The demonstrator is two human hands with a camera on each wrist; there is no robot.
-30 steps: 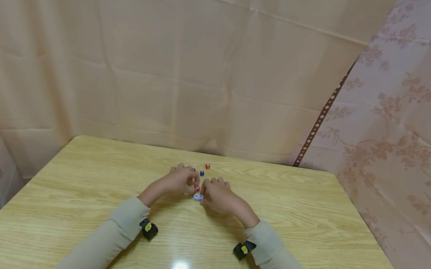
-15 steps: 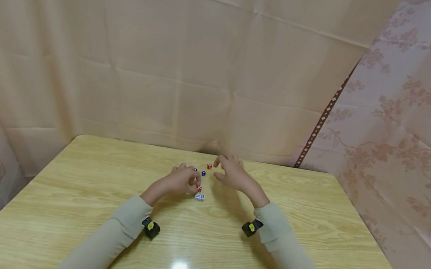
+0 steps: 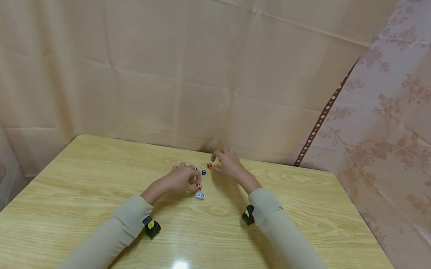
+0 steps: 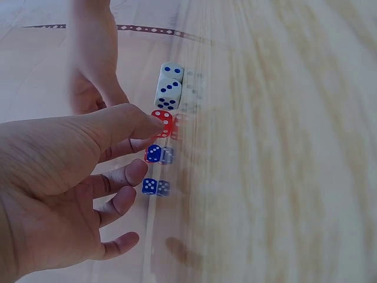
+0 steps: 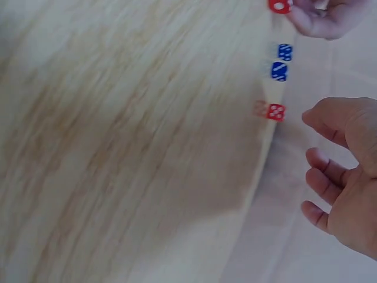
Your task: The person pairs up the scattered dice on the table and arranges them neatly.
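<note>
My left hand (image 3: 180, 179) pinches a red die (image 4: 165, 123) between thumb and forefinger, its other fingers loosely bent. Just nearer to me, two white dice (image 3: 200, 196) with blue pips stand side by side on the table. Beyond the left hand lie a blue die (image 3: 203, 173) and a second blue die (image 5: 285, 52). A farther red die (image 3: 209, 165) lies near the back of the table. Beside that one is my right hand (image 3: 230, 167), thumb and fingers spread apart; the right wrist view shows a gap between its fingertips and the farther red die (image 5: 275, 112).
The glossy wood-grain table (image 3: 121, 169) reflects the dice and a bright light spot. A beige curtain (image 3: 158, 83) hangs right behind its back edge. At the right hangs a flowered curtain (image 3: 402, 124). Each wrist wears a black camera.
My right hand has left the white dice and moved away to the farther red die, its fingers opening. The left hand stays on its red die.
</note>
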